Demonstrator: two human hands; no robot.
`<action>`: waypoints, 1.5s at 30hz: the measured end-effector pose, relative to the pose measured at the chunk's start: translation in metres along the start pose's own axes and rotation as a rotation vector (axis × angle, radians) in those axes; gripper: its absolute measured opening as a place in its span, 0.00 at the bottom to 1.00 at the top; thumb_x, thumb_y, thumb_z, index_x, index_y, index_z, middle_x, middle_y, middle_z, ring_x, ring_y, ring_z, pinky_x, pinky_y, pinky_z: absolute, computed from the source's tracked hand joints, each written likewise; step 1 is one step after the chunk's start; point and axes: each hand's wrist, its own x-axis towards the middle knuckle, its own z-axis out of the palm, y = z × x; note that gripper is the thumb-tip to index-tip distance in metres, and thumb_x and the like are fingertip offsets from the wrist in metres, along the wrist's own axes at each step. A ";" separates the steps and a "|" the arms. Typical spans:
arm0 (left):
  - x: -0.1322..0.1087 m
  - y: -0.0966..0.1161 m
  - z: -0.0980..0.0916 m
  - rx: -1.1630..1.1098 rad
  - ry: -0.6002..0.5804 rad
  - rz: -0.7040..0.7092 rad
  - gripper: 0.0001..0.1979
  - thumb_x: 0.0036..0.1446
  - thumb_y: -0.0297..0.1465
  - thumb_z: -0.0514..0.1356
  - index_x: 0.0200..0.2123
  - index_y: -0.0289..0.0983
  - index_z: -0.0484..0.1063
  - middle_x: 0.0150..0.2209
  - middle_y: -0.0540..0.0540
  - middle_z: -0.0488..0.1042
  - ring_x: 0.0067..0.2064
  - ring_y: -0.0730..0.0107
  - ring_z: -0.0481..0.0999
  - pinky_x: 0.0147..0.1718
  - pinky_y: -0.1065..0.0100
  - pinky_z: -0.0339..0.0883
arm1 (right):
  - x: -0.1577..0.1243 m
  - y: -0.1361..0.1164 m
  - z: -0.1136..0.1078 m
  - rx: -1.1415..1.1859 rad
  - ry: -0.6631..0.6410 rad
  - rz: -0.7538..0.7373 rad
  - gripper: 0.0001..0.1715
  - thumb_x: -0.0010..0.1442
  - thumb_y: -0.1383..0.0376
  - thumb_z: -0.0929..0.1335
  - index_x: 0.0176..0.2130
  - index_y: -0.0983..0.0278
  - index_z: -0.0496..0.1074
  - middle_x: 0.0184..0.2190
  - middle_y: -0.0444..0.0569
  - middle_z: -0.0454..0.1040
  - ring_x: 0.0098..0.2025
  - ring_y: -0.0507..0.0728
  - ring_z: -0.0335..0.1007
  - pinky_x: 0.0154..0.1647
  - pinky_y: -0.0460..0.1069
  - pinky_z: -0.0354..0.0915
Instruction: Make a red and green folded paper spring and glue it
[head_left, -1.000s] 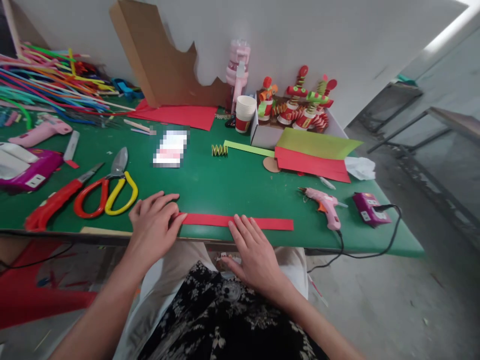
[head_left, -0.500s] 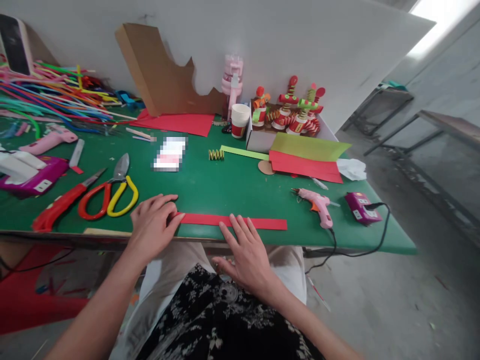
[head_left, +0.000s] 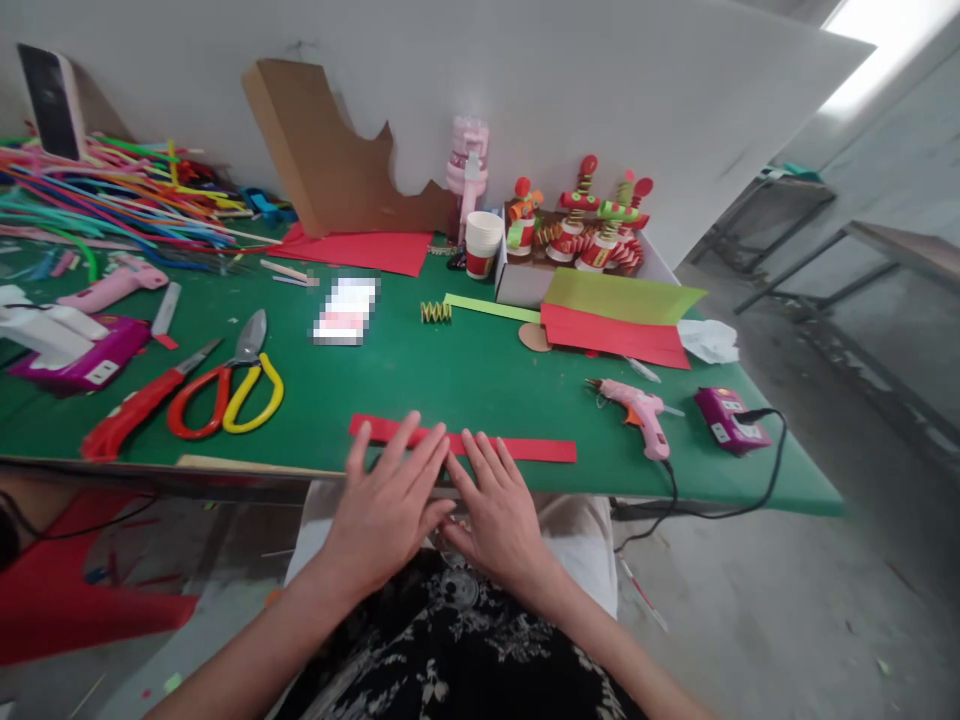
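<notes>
Head view: green flat-topped table (head_left: 315, 390). Far side, right of centre: pale cardboard box (head_left: 517, 285) of red-and-green paper-cup figures (head_left: 581, 205), apparently complete. Near centre: left hand (head_left: 390, 500), fingers spread, and right hand (head_left: 499, 510), fingers slightly parted, laid over long flat red paper strip (head_left: 538, 449); no folds visible, seemingly unworked. Far centre: small pleated yellow-and-dark paper spring (head_left: 436, 312), folding apparently done.

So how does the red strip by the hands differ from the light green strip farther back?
The red strip looks wider in this view than the light green strip. Fingers of the left hand and right hand lie over the red strip; neither is on the green one. The green strip's left end meets a folded zigzag, while the red strip's visible parts look flat. Both are long, narrow strips on the table.
</notes>
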 end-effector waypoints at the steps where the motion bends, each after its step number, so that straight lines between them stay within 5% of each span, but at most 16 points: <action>1: -0.001 0.005 0.004 0.005 -0.031 0.007 0.21 0.67 0.40 0.52 0.60 0.43 0.69 0.63 0.44 0.70 0.67 0.48 0.61 0.69 0.41 0.32 | 0.000 0.001 0.001 0.005 0.003 -0.004 0.44 0.62 0.50 0.68 0.69 0.64 0.55 0.70 0.60 0.54 0.72 0.67 0.50 0.70 0.64 0.53; 8: -0.009 -0.001 0.019 0.155 -0.035 0.014 0.27 0.67 0.45 0.50 0.61 0.37 0.68 0.64 0.42 0.69 0.68 0.51 0.61 0.70 0.44 0.25 | -0.001 0.004 0.005 -0.004 0.072 -0.031 0.44 0.61 0.54 0.69 0.70 0.63 0.55 0.69 0.60 0.57 0.70 0.68 0.54 0.69 0.65 0.55; 16: -0.011 -0.015 0.016 0.130 -0.033 0.041 0.28 0.67 0.47 0.51 0.62 0.37 0.68 0.63 0.41 0.69 0.66 0.50 0.64 0.69 0.43 0.31 | -0.001 0.004 0.005 0.000 0.080 -0.031 0.43 0.63 0.54 0.66 0.71 0.62 0.52 0.70 0.58 0.56 0.70 0.67 0.54 0.69 0.65 0.55; 31: -0.043 -0.103 -0.019 0.096 -0.105 -0.157 0.31 0.66 0.46 0.50 0.68 0.41 0.59 0.65 0.39 0.66 0.70 0.42 0.55 0.66 0.37 0.39 | 0.001 0.002 0.003 -0.020 0.091 -0.018 0.36 0.66 0.54 0.64 0.67 0.65 0.60 0.68 0.62 0.59 0.69 0.68 0.56 0.68 0.65 0.57; 36: -0.036 -0.071 -0.025 0.143 0.053 -0.130 0.33 0.67 0.42 0.49 0.70 0.35 0.51 0.67 0.36 0.62 0.71 0.47 0.54 0.68 0.44 0.38 | 0.001 0.001 0.001 -0.004 0.078 -0.022 0.37 0.65 0.54 0.65 0.68 0.64 0.59 0.69 0.60 0.58 0.70 0.67 0.55 0.69 0.64 0.56; 41: -0.020 -0.018 0.009 0.095 -0.032 0.148 0.32 0.68 0.48 0.47 0.67 0.35 0.60 0.65 0.40 0.66 0.69 0.53 0.58 0.69 0.50 0.34 | 0.000 0.002 0.005 0.011 0.084 -0.004 0.37 0.65 0.52 0.66 0.67 0.65 0.62 0.68 0.61 0.58 0.70 0.68 0.55 0.68 0.64 0.55; 45: -0.019 -0.019 0.027 0.144 -0.036 0.096 0.32 0.68 0.48 0.45 0.65 0.32 0.63 0.66 0.38 0.65 0.68 0.53 0.61 0.68 0.51 0.43 | 0.000 0.002 0.005 0.030 0.075 -0.003 0.37 0.64 0.51 0.66 0.67 0.63 0.62 0.69 0.60 0.59 0.70 0.67 0.56 0.69 0.62 0.55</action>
